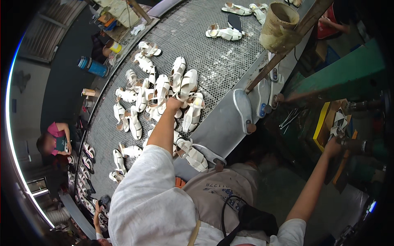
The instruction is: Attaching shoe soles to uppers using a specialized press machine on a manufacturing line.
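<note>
Among a cluster of white strappy sandals on the perforated metal conveyor (230, 61), my left hand (174, 104) is closed at the straps of a white sandal (189, 82); its fingertips are partly hidden. Another white sandal (193, 112) lies right beside that hand. Far to the right, my right hand (333, 146) is closed on a white sandal (340, 122) in front of a machine's metal cylinder (355, 144). A yellow-edged block (321, 126) stands just left of that sandal. Much of the right hand's grip is in shadow.
Shoe-shaped metal forms with knobs (243, 107) line the smooth metal ledge (217, 127). A crusted pot (279, 28) on a rusty bar (269, 70) overhangs the conveyor. A green machine beam (332, 76) crosses at right. Other people (57, 138) handle footwear along the far left edge.
</note>
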Demonstrator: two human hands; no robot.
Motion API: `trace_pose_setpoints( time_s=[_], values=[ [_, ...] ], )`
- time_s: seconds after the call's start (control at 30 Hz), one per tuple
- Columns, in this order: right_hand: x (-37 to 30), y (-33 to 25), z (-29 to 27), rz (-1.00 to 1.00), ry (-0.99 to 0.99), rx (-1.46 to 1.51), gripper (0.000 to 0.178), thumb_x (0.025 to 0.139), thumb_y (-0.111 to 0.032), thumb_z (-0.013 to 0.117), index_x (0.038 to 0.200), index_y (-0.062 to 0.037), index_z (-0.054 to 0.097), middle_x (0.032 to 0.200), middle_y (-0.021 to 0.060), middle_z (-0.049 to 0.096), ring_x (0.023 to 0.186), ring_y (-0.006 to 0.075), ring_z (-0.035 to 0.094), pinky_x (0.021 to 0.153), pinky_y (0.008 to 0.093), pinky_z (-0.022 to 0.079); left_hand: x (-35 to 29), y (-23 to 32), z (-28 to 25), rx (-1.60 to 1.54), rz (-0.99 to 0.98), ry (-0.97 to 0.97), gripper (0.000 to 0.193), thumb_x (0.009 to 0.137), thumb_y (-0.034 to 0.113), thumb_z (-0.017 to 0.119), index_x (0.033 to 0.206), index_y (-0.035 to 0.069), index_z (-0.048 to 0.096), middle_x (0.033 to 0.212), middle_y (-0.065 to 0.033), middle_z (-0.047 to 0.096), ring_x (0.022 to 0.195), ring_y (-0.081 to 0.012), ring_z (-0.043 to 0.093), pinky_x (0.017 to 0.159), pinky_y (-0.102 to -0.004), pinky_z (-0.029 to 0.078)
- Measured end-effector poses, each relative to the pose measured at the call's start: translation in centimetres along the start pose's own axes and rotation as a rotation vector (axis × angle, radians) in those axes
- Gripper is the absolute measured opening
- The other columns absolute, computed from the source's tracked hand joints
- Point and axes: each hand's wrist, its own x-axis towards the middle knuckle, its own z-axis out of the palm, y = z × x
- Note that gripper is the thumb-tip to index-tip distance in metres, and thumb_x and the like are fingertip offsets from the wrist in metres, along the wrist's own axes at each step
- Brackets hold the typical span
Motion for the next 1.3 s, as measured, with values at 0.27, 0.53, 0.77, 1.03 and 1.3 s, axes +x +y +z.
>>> trace_pose_setpoints(
  time_s=[0.27,0.53,0.77,1.03,1.3],
  values=[
    [-2.2,1.6,-0.9,-0.108,0.101,0.119,0.068,0.093,-0.054,0.070,0.110,0.0123,0.074,0.110,0.0327,0.074,0.106,0.0453,0.072,0.086,0.0489,0.059,-9.5,-15.3,-7.7,0.219,-0.072,0.047,0.040,0.068,0.024,0.073,0.096,-0.003,0.077,0.096,-0.0279,0.076,0.092,-0.0420,0.075,0.083,-0.0444,0.058],
    [-18.2,-3.9,-8.8,0.504,-0.090,0.800,0.046,0.094,-0.026,0.077,0.127,0.0049,0.069,0.131,0.0227,0.069,0.114,0.0330,0.071,0.098,0.0434,0.058,-27.8,-4.6,-6.0,-1.362,0.090,-0.572,0.058,0.094,0.010,0.071,0.147,-0.002,0.050,0.133,-0.0208,0.067,0.104,-0.0276,0.073,0.096,-0.0386,0.061],
    [-39.0,-15.7,-7.7,-0.249,-0.661,0.662,0.012,0.097,-0.006,0.066,0.101,-0.0005,0.056,0.130,0.0195,0.064,0.117,0.0283,0.062,0.104,0.0399,0.048,-37.7,11.9,11.4,-1.448,-0.298,-1.081,0.037,0.098,0.020,0.070,0.132,0.007,0.062,0.113,-0.0091,0.072,0.095,-0.0246,0.073,0.090,-0.0433,0.060],
    [-35.9,-11.1,-7.9,-0.137,-0.961,1.015,0.017,0.096,0.003,0.066,0.093,-0.0016,0.050,0.135,0.0226,0.064,0.116,0.0259,0.067,0.099,0.0356,0.051,-25.8,23.3,18.2,-1.246,-0.039,-0.745,0.028,0.106,0.029,0.059,0.121,0.006,0.064,0.099,-0.0100,0.071,0.085,-0.0224,0.071,0.073,-0.0392,0.060],
    [-27.6,-5.4,-13.9,0.024,-0.964,1.087,0.021,0.095,0.002,0.067,0.088,-0.0016,0.048,0.130,0.0228,0.065,0.118,0.0254,0.066,0.101,0.0367,0.051,-34.7,31.5,21.7,-0.956,0.122,-0.626,0.043,0.107,0.041,0.053,0.128,0.004,0.062,0.107,-0.0122,0.071,0.085,-0.0254,0.069,0.075,-0.0405,0.058]
  ],
)
